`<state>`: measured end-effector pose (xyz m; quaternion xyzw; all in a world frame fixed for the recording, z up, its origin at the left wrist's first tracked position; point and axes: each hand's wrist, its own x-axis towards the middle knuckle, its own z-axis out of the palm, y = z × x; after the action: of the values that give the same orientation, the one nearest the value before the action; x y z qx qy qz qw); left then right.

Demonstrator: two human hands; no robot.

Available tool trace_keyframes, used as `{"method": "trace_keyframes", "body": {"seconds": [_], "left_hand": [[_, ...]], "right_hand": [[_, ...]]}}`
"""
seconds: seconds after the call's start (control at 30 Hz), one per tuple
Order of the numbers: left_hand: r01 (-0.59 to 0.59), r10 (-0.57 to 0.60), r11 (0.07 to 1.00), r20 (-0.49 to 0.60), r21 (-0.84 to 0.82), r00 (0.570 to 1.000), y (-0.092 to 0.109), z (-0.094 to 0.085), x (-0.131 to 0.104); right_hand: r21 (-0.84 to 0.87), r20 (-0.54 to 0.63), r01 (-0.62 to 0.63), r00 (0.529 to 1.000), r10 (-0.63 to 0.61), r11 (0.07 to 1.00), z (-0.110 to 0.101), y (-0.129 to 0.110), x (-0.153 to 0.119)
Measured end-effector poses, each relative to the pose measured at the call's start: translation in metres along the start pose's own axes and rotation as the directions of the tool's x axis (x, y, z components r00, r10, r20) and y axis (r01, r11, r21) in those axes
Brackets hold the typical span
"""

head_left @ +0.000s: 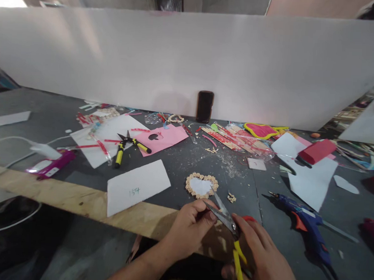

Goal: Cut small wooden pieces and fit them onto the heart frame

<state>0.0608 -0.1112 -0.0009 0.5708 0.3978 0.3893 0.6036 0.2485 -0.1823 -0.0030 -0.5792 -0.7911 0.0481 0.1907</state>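
Note:
My right hand (264, 248) grips a pair of scissors (223, 215) with yellow handles, their blades apart and pointing up and left. Close to the lower blade, the fingertips of my left hand (187, 225) are pinched together; whatever they hold is too small to make out. Just beyond the blade tips lies a white heart (200, 186) edged with small tan wooden bits. A little cluster of similar bits (231, 197) rests to its right.
A blue glue gun (308, 223) lies on the right. Yellow-and-black pliers (121, 150) and a white card marked 154 (139, 187) are at left. A phone (204, 106) leans against the white board (147, 58). Striped red sticks (234, 137) and a red block (318, 151) lie behind.

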Motion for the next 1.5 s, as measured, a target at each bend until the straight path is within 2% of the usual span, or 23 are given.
{"method": "trace_keyframes", "body": {"seconds": [0.3,0.5,0.67,0.83,1.0,1.2,1.3,1.5], "left_hand": [[-0.045,0.047,0.998,0.032,-0.042,0.998,0.000,-0.001,0.004],[-0.077,0.078,0.995,-0.013,0.068,0.997,-0.005,-0.004,0.008],[-0.124,0.127,0.985,-0.023,0.117,0.992,-0.001,-0.004,0.010],[-0.061,0.067,0.990,-0.049,0.125,0.997,0.007,-0.004,0.010],[-0.080,0.087,0.986,-0.040,0.149,0.995,0.010,-0.004,0.010],[-0.024,0.029,0.994,-0.044,0.109,0.999,0.005,0.000,0.010],[-0.053,0.060,0.993,-0.063,0.109,0.996,0.006,0.002,0.009],[-0.052,0.055,0.997,-0.056,0.061,0.997,0.016,0.003,0.010]], "right_hand": [[-0.063,-0.027,0.041,0.999,-0.043,0.997,0.002,0.003,0.004],[-0.059,-0.002,0.070,0.998,-0.070,0.996,-0.001,0.004,0.007],[-0.089,-0.041,0.080,0.996,-0.084,0.993,0.003,0.004,0.010],[-0.127,-0.103,0.102,0.988,-0.116,0.987,0.006,0.003,0.011],[-0.168,-0.091,0.126,0.986,-0.142,0.978,0.007,0.006,0.010],[-0.141,-0.060,0.078,0.994,-0.087,0.987,0.008,0.009,0.005],[-0.139,-0.075,0.057,0.995,-0.068,0.989,0.007,0.008,0.003],[-0.251,-0.115,0.028,0.992,-0.058,0.968,-0.004,0.000,0.007]]}}
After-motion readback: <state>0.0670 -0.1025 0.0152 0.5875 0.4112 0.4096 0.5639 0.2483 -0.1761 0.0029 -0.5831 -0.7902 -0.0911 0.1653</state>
